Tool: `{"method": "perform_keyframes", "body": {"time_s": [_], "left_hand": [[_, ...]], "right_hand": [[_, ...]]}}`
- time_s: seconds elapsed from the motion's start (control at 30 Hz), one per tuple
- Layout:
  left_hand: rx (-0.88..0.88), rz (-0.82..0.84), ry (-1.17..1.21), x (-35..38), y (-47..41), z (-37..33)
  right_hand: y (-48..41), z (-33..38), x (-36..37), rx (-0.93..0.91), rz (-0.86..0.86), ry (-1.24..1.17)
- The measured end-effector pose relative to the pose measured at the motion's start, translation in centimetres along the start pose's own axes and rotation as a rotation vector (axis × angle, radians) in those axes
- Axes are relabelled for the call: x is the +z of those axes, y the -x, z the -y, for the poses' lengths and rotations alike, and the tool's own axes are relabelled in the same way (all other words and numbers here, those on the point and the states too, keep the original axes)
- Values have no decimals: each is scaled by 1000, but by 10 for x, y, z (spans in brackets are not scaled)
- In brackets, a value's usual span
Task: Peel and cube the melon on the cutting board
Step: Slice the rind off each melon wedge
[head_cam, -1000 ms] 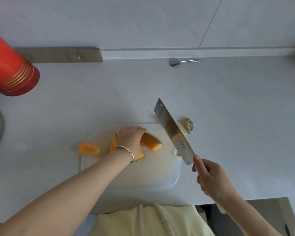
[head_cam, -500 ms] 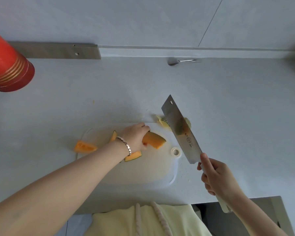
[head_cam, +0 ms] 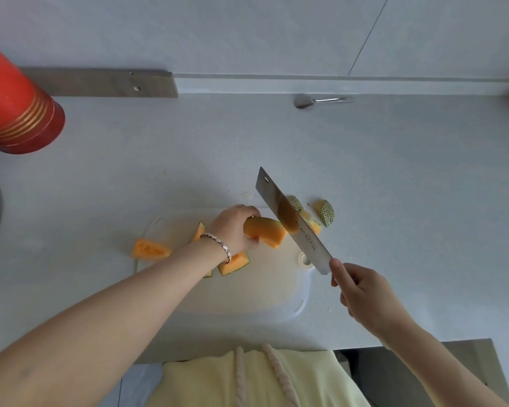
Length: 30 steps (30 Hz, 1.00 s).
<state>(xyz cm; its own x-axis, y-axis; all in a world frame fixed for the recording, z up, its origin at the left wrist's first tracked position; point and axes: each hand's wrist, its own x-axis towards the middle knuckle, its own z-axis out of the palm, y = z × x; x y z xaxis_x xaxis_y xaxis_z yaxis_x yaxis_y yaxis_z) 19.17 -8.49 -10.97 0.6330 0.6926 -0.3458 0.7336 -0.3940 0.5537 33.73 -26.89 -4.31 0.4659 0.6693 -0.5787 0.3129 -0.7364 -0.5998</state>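
left hand [head_cam: 235, 227] gripped wedge [head_cam: 266, 230] | right hand [head_cam: 365, 295] gripped cleaver [head_cam: 291, 221] | we closed blade to wedge end | peel cut looked imminent

Wedges [head_cam: 232, 264] on board [head_cam: 247, 295], rinds [head_cam: 326, 213] seemingly beyond

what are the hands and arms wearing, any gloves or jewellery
No gloves, and no sleeves show on either arm. The left hand has a silver bracelet of flat links at the wrist. The right hand shows no ring, watch or band. A pale yellow top shows at the bottom edge.
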Motion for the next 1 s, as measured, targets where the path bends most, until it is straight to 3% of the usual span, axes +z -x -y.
{"method": "perform_keyframes", "body": {"time_s": [0.7,0.9,1.0], "left_hand": [[47,40,-6,-12,-6,-14],[-98,173,-35,-13,-5,-12],[-126,91,10,-11,-3,-12]], "right_hand": [[-22,21,-32,101,150,138],[-16,19,-28,98,142,110],[-12,18,-27,118,150,79]]}}
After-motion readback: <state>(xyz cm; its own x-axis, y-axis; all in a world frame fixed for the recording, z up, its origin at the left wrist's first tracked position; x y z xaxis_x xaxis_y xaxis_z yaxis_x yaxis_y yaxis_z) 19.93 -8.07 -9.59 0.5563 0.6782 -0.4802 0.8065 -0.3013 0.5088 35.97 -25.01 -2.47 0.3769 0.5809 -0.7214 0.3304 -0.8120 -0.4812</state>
